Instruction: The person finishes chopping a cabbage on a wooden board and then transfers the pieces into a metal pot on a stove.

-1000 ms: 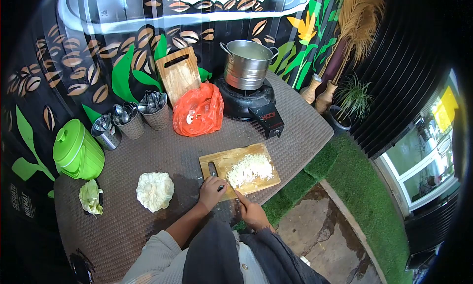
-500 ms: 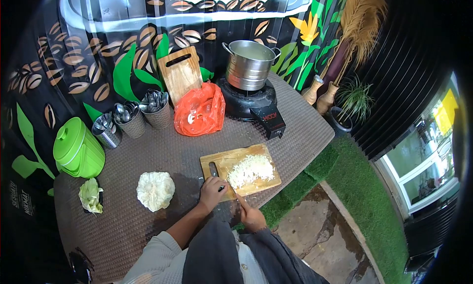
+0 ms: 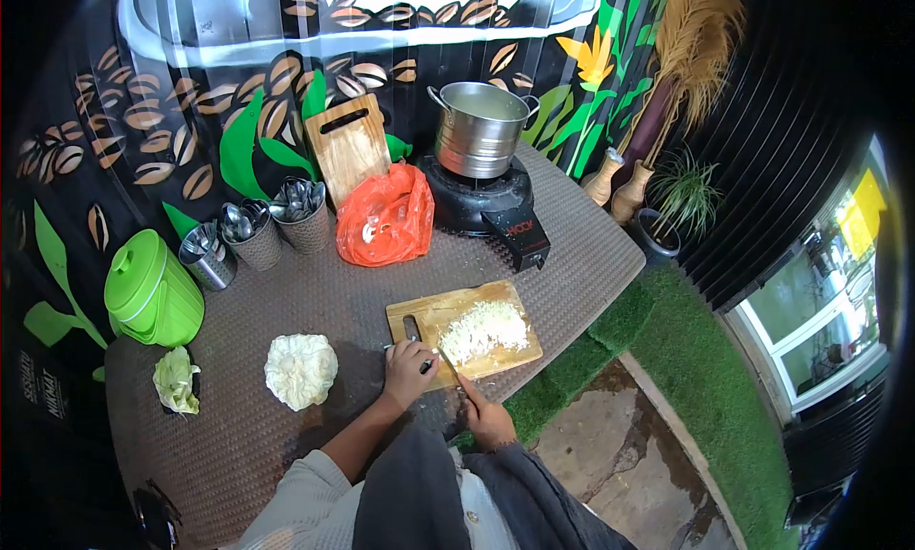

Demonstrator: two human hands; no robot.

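A wooden cutting board (image 3: pixel 510 297) lies near the front edge of the table, with a heap of finely chopped white pieces (image 3: pixel 486 329) on its right half. My right hand (image 3: pixel 490 422) is wrapped around the handle of a knife (image 3: pixel 465 383), whose blade rests low over the board beside the heap. At the board's near left corner, my left hand (image 3: pixel 410 371) is closed, its fingertips close to the blade. Whatever those fingers press on is mostly hidden; a small pale bit shows at their tips.
Left of the board sit a pale wrinkled round head (image 3: pixel 301 371) and a light green leaf piece (image 3: pixel 176 380). Behind are a red plastic bag (image 3: pixel 386 216), a stove (image 3: pixel 477 197) with a steel pot (image 3: pixel 484 135), cutlery cups (image 3: pixel 255 237) and a green lidded container (image 3: pixel 152 288).
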